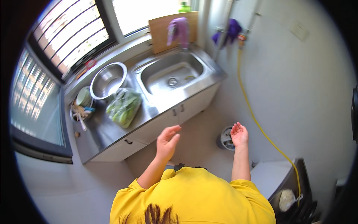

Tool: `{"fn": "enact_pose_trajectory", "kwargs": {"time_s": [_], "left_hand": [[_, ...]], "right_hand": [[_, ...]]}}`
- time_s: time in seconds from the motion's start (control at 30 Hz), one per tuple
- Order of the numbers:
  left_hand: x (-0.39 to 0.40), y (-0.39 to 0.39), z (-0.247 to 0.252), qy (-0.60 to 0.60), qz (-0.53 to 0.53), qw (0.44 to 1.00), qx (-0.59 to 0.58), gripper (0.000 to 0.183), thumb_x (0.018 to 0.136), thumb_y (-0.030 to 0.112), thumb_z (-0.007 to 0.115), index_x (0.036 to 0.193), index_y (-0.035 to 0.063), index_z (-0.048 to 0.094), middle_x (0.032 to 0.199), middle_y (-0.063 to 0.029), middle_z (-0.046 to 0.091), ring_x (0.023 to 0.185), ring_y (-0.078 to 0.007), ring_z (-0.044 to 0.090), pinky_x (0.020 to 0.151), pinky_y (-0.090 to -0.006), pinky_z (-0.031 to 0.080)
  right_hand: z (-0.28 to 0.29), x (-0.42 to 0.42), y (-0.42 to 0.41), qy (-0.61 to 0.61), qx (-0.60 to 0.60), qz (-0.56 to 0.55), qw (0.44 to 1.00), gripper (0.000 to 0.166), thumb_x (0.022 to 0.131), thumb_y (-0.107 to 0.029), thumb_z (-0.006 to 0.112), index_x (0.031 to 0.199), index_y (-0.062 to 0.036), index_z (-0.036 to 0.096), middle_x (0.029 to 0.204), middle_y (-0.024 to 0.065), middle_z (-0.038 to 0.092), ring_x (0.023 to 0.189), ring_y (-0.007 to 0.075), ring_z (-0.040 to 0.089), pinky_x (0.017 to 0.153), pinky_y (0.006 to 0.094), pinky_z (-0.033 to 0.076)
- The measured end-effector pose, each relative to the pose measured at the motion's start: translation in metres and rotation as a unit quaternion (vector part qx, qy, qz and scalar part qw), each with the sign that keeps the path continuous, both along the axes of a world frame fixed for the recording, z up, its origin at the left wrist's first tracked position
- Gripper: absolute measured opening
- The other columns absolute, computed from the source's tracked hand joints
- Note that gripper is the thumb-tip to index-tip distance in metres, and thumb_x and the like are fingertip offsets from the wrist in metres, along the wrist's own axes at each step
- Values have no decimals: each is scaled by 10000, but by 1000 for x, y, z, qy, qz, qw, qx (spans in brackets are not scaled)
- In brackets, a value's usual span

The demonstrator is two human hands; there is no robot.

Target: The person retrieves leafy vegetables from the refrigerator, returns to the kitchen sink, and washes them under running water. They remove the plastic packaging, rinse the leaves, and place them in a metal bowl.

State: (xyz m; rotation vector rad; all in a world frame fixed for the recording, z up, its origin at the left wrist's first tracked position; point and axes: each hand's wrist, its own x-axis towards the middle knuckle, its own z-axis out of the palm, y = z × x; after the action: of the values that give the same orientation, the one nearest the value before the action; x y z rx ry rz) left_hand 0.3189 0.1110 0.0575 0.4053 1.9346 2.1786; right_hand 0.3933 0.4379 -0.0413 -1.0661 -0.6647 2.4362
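Observation:
My left hand (167, 142) is raised in front of me, fingers apart and slightly curled, with nothing in it. It is near the front edge of the steel counter, to the right of a clear plastic bag of green leafy vegetables (124, 107). Palm up and empty, my right hand (240, 135) is held out beside a bin (221, 141) that stands on the floor. Behind the bag sits a round stainless steel basin (109, 79). The steel sink (167, 71) has a small greenish scrap near its drain. A lilac cloth (179, 30) hangs over the tap.
A wooden board (159, 36) leans behind the sink. Bowls and utensils fill a container (84, 99) at the counter's left end. A yellow hose (254, 117) runs down the right wall to a dark-topped surface (293, 173) holding a bagged pale item (286, 200).

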Motion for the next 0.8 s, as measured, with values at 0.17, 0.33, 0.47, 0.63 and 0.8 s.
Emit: {"fn": "enact_pose_trajectory", "kwargs": {"time_s": [0.17, 0.33, 0.47, 0.63, 0.8], "left_hand": [[-68, -128, -5, 65, 290, 947, -123, 243, 762, 59, 562, 1003, 35, 587, 1003, -64, 565, 954, -168, 518, 849, -287, 385], [-132, -200, -6, 112, 326, 909, -237, 282, 739, 72, 582, 1017, 31, 568, 1015, -93, 555, 951, -233, 515, 856, -302, 382], [-175, -212, -16, 126, 265, 903, -315, 413, 708, 166, 636, 1086, 34, 536, 1135, -139, 504, 1079, -309, 444, 923, -382, 347], [-199, -206, -33, 133, 199, 890, -388, 486, 700, 247, 648, 1120, 34, 526, 1248, -175, 423, 1166, -338, 375, 987, -430, 270], [-199, -205, -42, 76, 186, 891, -408, 452, 718, 220, 637, 1114, 31, 528, 1202, -168, 475, 1134, -339, 412, 954, -418, 314]], "right_hand": [[13, -132, -116, -21, 15, 183, 983, 231, 823, -219, 521, 999, -76, 567, 891, 59, 599, 786, 169, 561, 705, 306, 464], [26, -267, -231, -3, 76, 370, 926, 249, 828, -198, 537, 1024, -45, 545, 922, 91, 594, 800, 193, 572, 700, 298, 466], [31, -368, -309, 16, 158, 465, 871, 315, 820, -220, 585, 1056, -21, 519, 992, 114, 585, 902, 203, 575, 760, 299, 456], [26, -459, -380, -91, 315, 502, 800, 645, 731, -360, 680, 1187, 18, 423, 1027, 102, 556, 862, 189, 580, 698, 297, 454], [24, -487, -406, -110, 216, 577, 780, 376, 741, -238, 607, 1045, -57, 477, 776, 78, 568, 594, 148, 569, 464, 268, 445]]}}
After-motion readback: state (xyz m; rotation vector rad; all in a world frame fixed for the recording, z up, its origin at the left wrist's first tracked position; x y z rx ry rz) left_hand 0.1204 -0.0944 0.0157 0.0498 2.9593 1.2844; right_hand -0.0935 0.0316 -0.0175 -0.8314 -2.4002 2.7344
